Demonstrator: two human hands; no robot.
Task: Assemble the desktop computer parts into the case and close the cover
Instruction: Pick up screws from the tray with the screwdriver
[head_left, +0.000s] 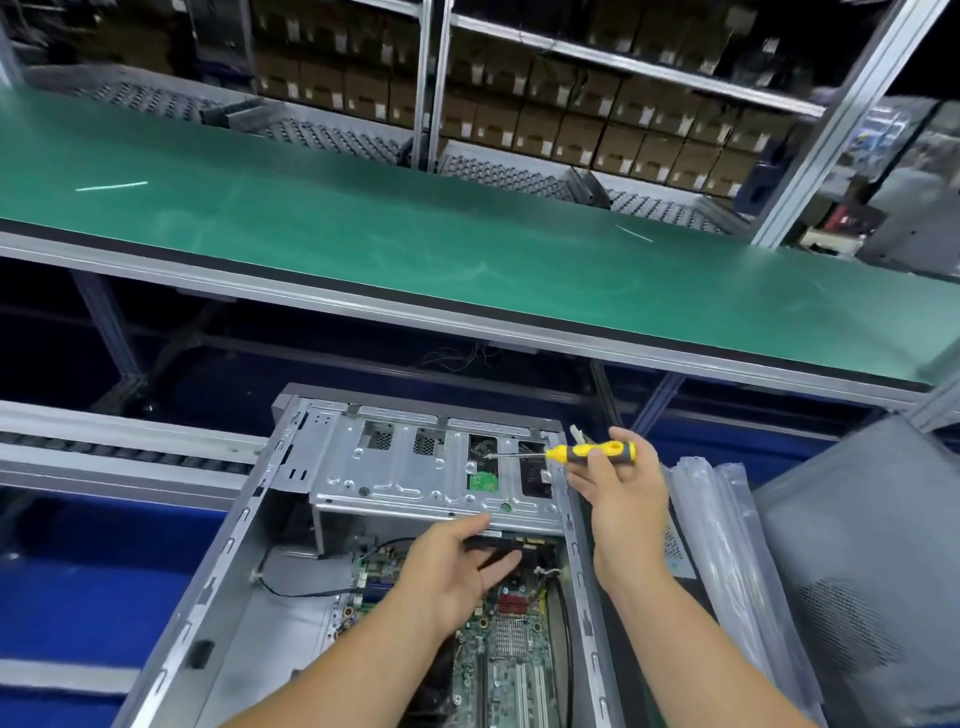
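An open grey computer case (244, 545) lies on its side in front of me, cover off. Inside it a green motherboard (511, 660) shows at the lower middle, and a silver drive cage (415, 478) spans its far end. My left hand (457, 566) reaches into the case just below the drive cage, fingers extended and relaxed, touching a dark part under the cage edge. My right hand (618, 483) hovers over the case's right wall and grips a yellow-and-black screwdriver (587, 453), its shaft pointing left over the cage.
A grey perforated side panel (857, 571) leans at the right, with clear plastic bags (727, 545) between it and the case. A green conveyor belt (467, 244) runs across beyond the case. Shelves of cardboard boxes (597, 119) stand behind. A blue mat (93, 587) covers the bench.
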